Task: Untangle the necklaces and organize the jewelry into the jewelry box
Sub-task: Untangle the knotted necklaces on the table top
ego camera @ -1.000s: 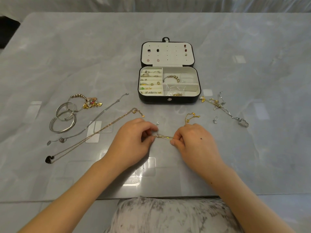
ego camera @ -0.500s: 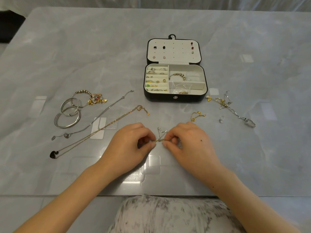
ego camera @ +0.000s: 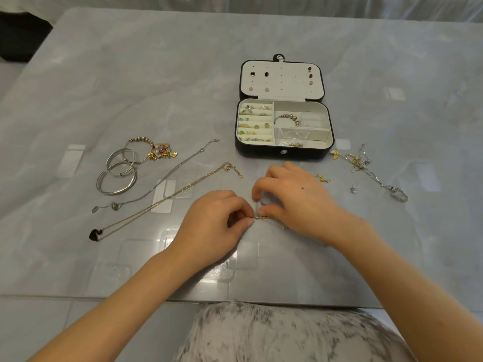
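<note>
Near the front edge of the grey marbled table (ego camera: 130, 87), your two hands meet over a small knot of gold and silver chain (ego camera: 262, 217). Your left hand (ego camera: 217, 226) is curled, with thumb and forefinger pinching the knot's left end. Your right hand (ego camera: 295, 202) is curled as well, thumb and fingers pinching the knot's right end, with a silver bit showing between them. Just beyond your hands sits the black jewelry box (ego camera: 261, 150), open, its lid laid flat on the far side and dotted with stud earrings. Its left rows hold rings and small earrings, and a beaded strand lies in a right compartment. To the left, a gold necklace (ego camera: 167, 197) with a dark pendant and a silver necklace (ego camera: 162, 181) lie stretched out side by side on a slant. Farther left are two silver bangles (ego camera: 116, 178), overlapping, and a beaded charm bracelet (ego camera: 154, 150). To the right of the box lies a heap of tangled chains (ego camera: 366, 165), with a small silver piece (ego camera: 354, 188) near it.
</note>
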A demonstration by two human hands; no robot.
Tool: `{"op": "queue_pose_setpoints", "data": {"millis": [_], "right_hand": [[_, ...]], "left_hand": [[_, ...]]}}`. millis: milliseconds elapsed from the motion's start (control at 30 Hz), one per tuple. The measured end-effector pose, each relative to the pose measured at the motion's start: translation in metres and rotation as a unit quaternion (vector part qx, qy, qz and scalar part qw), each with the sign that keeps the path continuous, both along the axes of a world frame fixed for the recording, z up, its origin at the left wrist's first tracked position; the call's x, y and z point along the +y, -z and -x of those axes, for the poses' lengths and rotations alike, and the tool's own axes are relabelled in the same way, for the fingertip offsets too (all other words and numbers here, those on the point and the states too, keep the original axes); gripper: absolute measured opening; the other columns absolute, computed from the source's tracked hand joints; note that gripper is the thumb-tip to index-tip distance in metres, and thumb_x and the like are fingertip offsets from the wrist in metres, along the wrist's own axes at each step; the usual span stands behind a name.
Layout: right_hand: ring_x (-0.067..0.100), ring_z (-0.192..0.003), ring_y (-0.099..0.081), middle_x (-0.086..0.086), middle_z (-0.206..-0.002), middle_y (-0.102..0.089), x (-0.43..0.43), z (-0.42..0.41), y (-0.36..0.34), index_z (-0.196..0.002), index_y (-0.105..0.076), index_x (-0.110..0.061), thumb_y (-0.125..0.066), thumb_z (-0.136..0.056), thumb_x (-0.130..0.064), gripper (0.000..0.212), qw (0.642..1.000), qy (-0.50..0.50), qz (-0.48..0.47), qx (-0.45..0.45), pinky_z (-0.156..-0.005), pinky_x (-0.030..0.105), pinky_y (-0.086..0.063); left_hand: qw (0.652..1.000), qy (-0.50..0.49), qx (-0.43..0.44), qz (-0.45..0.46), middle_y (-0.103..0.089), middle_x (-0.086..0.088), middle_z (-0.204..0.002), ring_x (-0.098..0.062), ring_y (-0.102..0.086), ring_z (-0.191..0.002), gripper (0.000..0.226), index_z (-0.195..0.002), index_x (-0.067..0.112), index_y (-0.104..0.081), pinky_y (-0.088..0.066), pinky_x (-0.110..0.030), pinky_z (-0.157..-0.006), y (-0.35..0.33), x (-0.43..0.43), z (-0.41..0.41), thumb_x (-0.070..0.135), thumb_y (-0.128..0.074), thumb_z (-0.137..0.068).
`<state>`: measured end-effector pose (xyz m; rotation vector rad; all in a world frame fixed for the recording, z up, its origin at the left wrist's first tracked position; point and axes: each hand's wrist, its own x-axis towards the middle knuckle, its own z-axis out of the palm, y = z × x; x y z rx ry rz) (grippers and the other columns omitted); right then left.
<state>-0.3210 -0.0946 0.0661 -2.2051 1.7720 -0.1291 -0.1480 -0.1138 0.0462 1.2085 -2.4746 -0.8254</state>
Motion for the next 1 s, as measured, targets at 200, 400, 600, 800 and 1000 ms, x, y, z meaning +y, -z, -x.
{"op": "queue_pose_setpoints", "data": {"millis": [200,400,600,800,1000], "right_hand": [[0.021,-0.096,-0.044,0.001,-0.1,-0.053,0.002,0.0,0.008,-0.094,-0.062,-0.016,-0.056,-0.09,-0.026,0.012,1.0,-0.002,-0.012,-0.007,-0.079,0.033,-0.04],[0.022,-0.056,-0.048,0.003,-0.063,-0.053,0.028,-0.008,0.011,-0.068,-0.052,-0.011,-0.063,-0.071,-0.006,0.012,0.992,0.013,0.122,-0.018,-0.049,0.027,-0.038],[0.021,-0.053,-0.045,0.001,-0.06,-0.051,0.048,-0.015,0.011,-0.069,-0.05,-0.013,-0.059,-0.071,-0.003,0.014,0.987,0.086,0.103,-0.085,-0.056,0.031,-0.028],[0.009,-0.072,-0.048,-0.01,-0.071,-0.056,0.063,-0.02,-0.002,-0.082,-0.061,-0.025,-0.055,-0.089,-0.03,0.01,0.983,0.127,-0.068,-0.117,-0.069,0.027,-0.038],[0.001,-0.059,-0.04,-0.015,-0.066,-0.051,0.053,-0.006,0.004,-0.088,-0.064,-0.026,-0.064,-0.083,-0.028,0.005,0.97,0.201,0.034,-0.133,-0.059,0.018,-0.034]], "left_hand": [[1.0,-0.002,0.003,-0.001,-0.061,0.008,-0.075,-0.008,-0.052,-0.072,0.015,-0.08,0.022,-0.07,-0.035,-0.01,-0.065,0.003,0.0,-0.002,0.032,-0.059,-0.077],[1.0,0.002,-0.001,0.005,-0.062,0.009,-0.074,-0.008,-0.053,-0.072,0.012,-0.079,0.022,-0.068,-0.037,-0.013,-0.065,0.004,-0.001,0.0,0.031,-0.061,-0.078],[1.0,0.013,-0.002,0.014,-0.062,0.009,-0.074,-0.008,-0.053,-0.07,0.007,-0.079,0.022,-0.068,-0.041,-0.018,-0.064,0.005,-0.002,0.0,0.027,-0.063,-0.079],[0.999,0.027,0.007,0.019,-0.06,0.011,-0.07,-0.006,-0.052,-0.067,0.01,-0.078,0.023,-0.067,-0.04,-0.017,-0.063,0.006,-0.002,-0.002,0.03,-0.061,-0.075],[0.999,0.04,0.007,0.004,-0.058,0.011,-0.073,-0.005,-0.051,-0.068,0.012,-0.081,0.025,-0.068,-0.04,-0.016,-0.063,0.003,-0.003,-0.004,0.031,-0.062,-0.073]]}}
